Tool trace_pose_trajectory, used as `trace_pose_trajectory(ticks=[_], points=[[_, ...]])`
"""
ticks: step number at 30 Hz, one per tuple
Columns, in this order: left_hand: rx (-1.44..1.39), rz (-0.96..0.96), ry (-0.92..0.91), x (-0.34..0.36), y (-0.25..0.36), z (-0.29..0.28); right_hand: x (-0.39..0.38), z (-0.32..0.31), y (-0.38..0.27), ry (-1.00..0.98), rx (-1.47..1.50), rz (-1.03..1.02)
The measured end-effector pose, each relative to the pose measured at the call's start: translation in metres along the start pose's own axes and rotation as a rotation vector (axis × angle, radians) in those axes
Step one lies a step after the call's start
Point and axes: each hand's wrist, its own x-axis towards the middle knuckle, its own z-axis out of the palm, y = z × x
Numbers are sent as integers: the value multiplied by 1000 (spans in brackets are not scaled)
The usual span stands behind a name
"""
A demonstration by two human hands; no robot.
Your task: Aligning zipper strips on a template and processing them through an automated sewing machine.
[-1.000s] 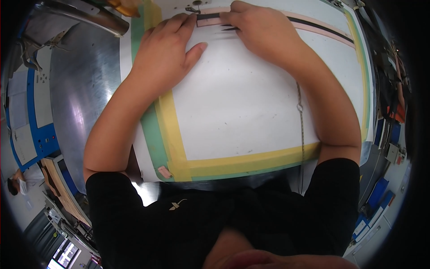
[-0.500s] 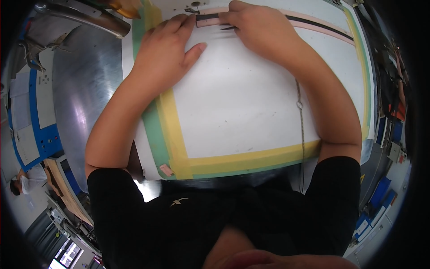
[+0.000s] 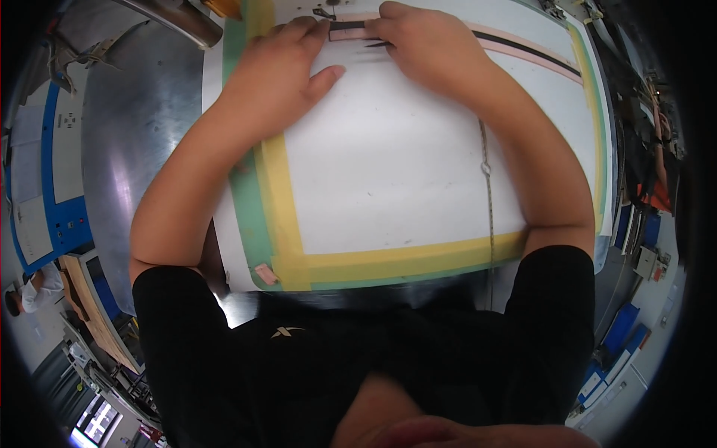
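Observation:
A long pink strip with a black band along it [image 3: 523, 51] lies across the far part of a white work sheet [image 3: 373, 172]. My left hand [image 3: 272, 86] rests flat at the strip's left end, fingertips touching it, thumb stretched away. My right hand [image 3: 433, 48] is closed, its fingers pinching the strip a little further right. From under that hand juts a dark pointed tip [image 3: 378, 45]; the rest of that tool is hidden. A small metal machine part [image 3: 326, 13] stands just beyond the strip, near my left fingertips.
Yellow tape [image 3: 411, 250] and green tape border the sheet. A small pink scrap [image 3: 265, 274] lies at its near left corner. A thin cord [image 3: 487, 194] hangs beside my right forearm. A metal cylinder [image 3: 179, 19] and a shiny metal surface [image 3: 142, 142] are at left; a person [image 3: 41, 290] is further off.
The whole view has shifted slightly. Both hands keep their places on the strip, with hardly any movement along it.

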Motion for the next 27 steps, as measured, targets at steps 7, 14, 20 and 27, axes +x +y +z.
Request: trace_pose_trajectory(ticks=[7,14,20,27], points=[[-9,16,-6,2,-5,-2,3,3,0,2,-26,-8],[-53,12,-4,0,-8,0,5,-6,-1,-119,-46,22],[-53,13,-38,3,-7,-3,-1,0,-3,7,-4,52],[-81,-19,-77,3,-6,-6,0,2,5,9,10,4]])
